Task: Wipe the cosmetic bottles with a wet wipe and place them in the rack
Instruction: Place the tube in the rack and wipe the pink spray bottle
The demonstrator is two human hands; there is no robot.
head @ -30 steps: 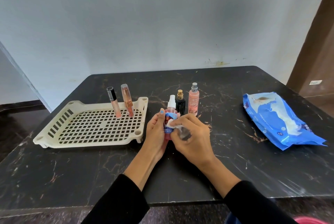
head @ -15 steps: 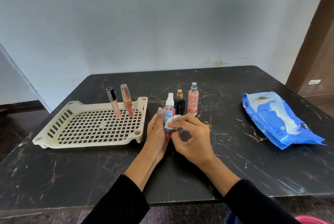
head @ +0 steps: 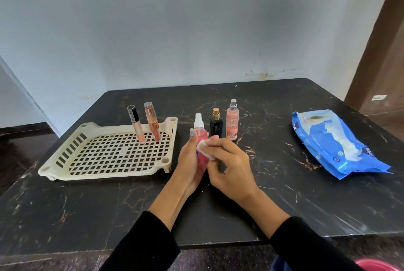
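Observation:
My left hand (head: 189,161) grips a pink spray bottle (head: 200,134) with a white nozzle, held upright above the table. My right hand (head: 229,165) presses a folded white wet wipe (head: 204,149) against the bottle's front. Just behind stand a small black bottle (head: 216,126) with a gold cap and a taller peach spray bottle (head: 232,121) with a silver cap. To the left lies the cream plastic rack (head: 65,161), with two slim lip gloss tubes (head: 135,124) (head: 152,123) standing upright at its far side.
A blue pack of wet wipes (head: 334,154) lies on the right of the black marble table (head: 284,194). A grey wall rises behind the table. A brown door frame stands at the far right. The table's front edge is near my sleeves.
The bottle has turned in my left hand, so its blue label no longer faces me. The wipe has shifted up and left along the bottle's front.

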